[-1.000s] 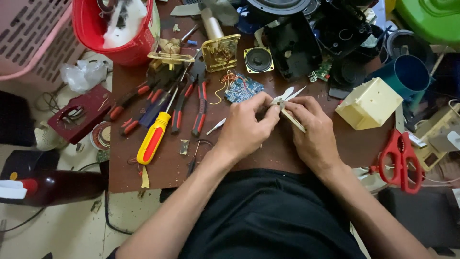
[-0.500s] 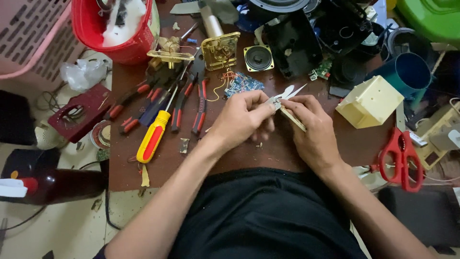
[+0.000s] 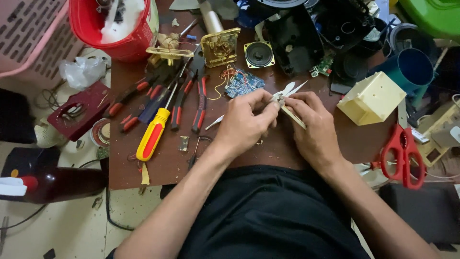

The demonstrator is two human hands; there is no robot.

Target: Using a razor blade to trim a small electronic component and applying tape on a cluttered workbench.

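Hands meet over the middle of the brown bench: the left hand and right hand both pinch a small pale snipping tool, its open blades sticking up between the fingertips. What the left fingers grip besides it I cannot tell. Just behind lies a blue circuit board with loose wires. A red bucket at the far left corner holds white rags and a dark tool — a dark blue cup stands at right, contents unseen. Red scissors lie at the right edge.
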